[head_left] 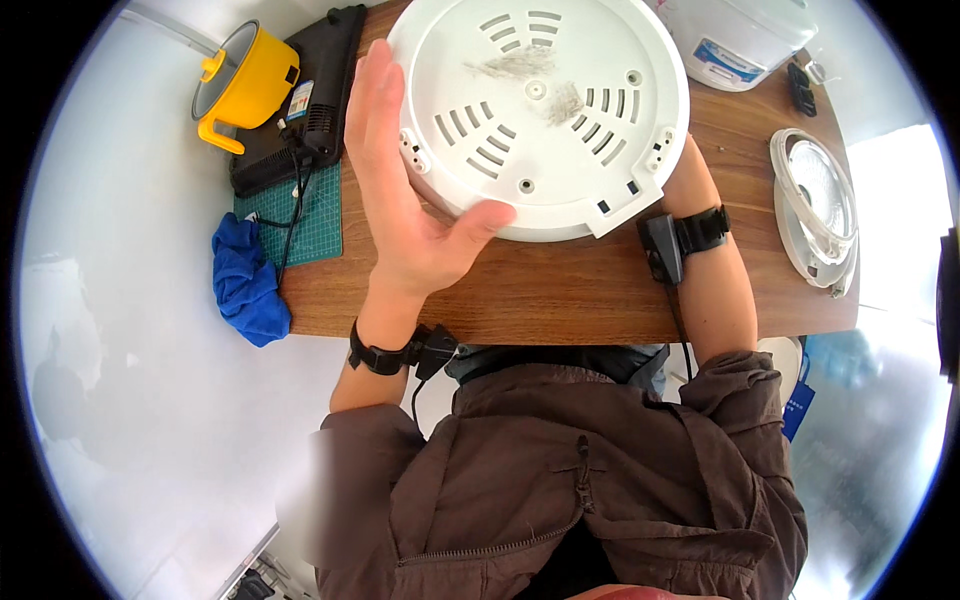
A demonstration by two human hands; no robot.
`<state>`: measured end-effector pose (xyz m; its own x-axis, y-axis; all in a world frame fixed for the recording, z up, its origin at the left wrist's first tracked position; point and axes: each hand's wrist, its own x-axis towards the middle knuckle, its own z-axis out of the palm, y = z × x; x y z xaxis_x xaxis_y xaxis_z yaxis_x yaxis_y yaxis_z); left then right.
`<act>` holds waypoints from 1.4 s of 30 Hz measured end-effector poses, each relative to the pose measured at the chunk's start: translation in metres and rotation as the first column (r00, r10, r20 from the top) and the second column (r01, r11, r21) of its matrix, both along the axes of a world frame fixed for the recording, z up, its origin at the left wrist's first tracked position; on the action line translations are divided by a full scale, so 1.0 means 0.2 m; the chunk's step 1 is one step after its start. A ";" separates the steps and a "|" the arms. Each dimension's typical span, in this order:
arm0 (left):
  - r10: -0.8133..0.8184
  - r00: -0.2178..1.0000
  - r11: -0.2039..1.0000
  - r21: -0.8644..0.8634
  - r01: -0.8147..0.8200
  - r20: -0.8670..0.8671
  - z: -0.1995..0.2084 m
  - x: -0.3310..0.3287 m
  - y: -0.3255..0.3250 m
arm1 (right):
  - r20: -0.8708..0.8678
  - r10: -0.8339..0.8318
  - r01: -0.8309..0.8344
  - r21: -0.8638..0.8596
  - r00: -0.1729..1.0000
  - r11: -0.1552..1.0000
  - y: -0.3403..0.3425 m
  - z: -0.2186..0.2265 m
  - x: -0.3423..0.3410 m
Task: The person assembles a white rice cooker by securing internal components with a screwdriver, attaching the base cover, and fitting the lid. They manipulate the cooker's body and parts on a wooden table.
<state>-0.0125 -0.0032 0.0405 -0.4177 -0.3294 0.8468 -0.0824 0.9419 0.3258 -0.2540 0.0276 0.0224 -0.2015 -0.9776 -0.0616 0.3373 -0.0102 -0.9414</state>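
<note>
A round white appliance [540, 130] is held up over the table with its vented underside facing me. Slots, screw holes and dark grey smudges mark that underside, and a squared tab juts from its lower right rim. My left hand [410, 215] grips it at the left, thumb over the lower rim and fingers stretched up along the side. My right hand [686, 178] reaches behind its right side; only the part near the wrist shows, and the fingers are hidden. A black strap with a small device is on each wrist.
At the left, a yellow pot [258, 82] stands on a black flat device [318, 120], near a green cutting mat [322, 222] and blue cloth [245, 285]. Right of the wooden table [560, 300] lie a round lid-like part [815, 205] and a white container [735, 45].
</note>
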 end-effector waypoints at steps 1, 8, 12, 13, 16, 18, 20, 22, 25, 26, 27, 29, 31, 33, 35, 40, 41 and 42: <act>0.004 0.999 0.999 0.032 -0.002 -0.038 -0.02 -0.01 0.01 | 0.002 0.003 -0.003 0.000 1.000 1.000 -0.01 0.00 0.00; -0.069 0.997 0.982 0.173 0.074 -0.032 0.04 0.04 -0.07 | 0.054 0.024 -0.024 0.004 0.998 1.000 -0.10 -0.06 -0.02; -0.131 0.987 0.990 0.070 0.125 0.090 0.13 0.03 -0.11 | 0.077 0.023 -0.024 0.004 0.997 1.000 -0.13 -0.08 -0.03; -0.067 0.997 0.998 0.012 0.067 -0.031 0.11 -0.02 -0.12 | 0.085 0.031 -0.032 0.007 0.996 0.999 -0.14 -0.09 -0.03; -0.003 0.995 0.990 -0.143 -0.012 -0.103 0.09 -0.12 -0.17 | 0.105 0.028 -0.030 0.013 0.994 0.999 -0.15 -0.12 -0.04; -0.037 0.965 0.966 -0.237 0.101 0.260 0.22 0.06 -0.15 | 0.114 0.029 -0.030 0.002 0.993 1.000 -0.14 -0.12 -0.04; -0.031 0.972 0.948 -0.302 0.102 0.232 0.21 0.06 -0.17 | 0.121 0.029 -0.029 0.001 0.992 1.000 -0.14 -0.14 -0.03; -0.026 0.975 0.937 -0.334 0.101 0.222 0.20 0.05 -0.19 | 0.131 0.028 -0.029 0.007 0.991 1.000 -0.17 -0.16 -0.04; -0.036 0.972 0.916 -0.381 0.125 0.233 0.23 0.05 -0.22 | 0.144 0.026 -0.027 0.001 0.989 1.000 -0.15 -0.16 -0.04; -0.032 0.968 0.914 -0.386 0.129 0.247 0.24 0.06 -0.22 | 0.150 0.027 -0.027 -0.004 0.988 1.000 -0.16 -0.17 -0.05; -0.033 0.965 0.911 -0.389 0.136 0.260 0.24 0.06 -0.22 | 0.153 0.022 -0.022 -0.004 0.988 1.000 -0.14 -0.17 -0.04; -0.048 0.967 0.910 -0.388 0.145 0.250 0.25 0.04 -0.22 | 0.161 0.019 -0.018 -0.009 0.987 1.000 -0.16 -0.18 -0.07; -0.071 0.975 0.915 -0.376 0.147 0.209 0.25 0.03 -0.22 | 0.166 0.017 -0.015 -0.016 0.986 1.000 -0.16 -0.19 -0.06; -0.079 0.970 0.911 -0.379 0.164 0.230 0.25 0.04 -0.23 | 0.176 0.018 -0.014 -0.023 0.984 1.000 -0.17 -0.18 -0.06; -0.082 0.968 0.911 -0.376 0.170 0.238 0.26 0.03 -0.22 | 0.182 0.018 -0.013 -0.028 0.983 1.000 -0.17 -0.18 -0.06; -0.114 0.950 0.906 -0.362 0.219 0.289 0.30 0.04 -0.22 | 0.177 0.015 -0.011 -0.024 0.984 1.000 -0.17 -0.18 -0.08; -0.124 0.947 0.905 -0.358 0.230 0.295 0.30 0.04 -0.23 | 0.177 0.012 -0.009 -0.021 0.984 1.000 -0.17 -0.19 -0.08; -0.124 0.946 0.906 -0.354 0.231 0.300 0.30 0.04 -0.24 | 0.176 0.006 -0.002 -0.018 0.984 1.000 -0.16 -0.19 -0.09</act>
<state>-0.0051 -0.0514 0.1005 -0.6639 0.0958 0.7416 0.0653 0.9954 -0.0700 -0.2715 -0.0046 -0.0157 -0.1852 -0.9796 -0.0784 0.4979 -0.0247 -0.8669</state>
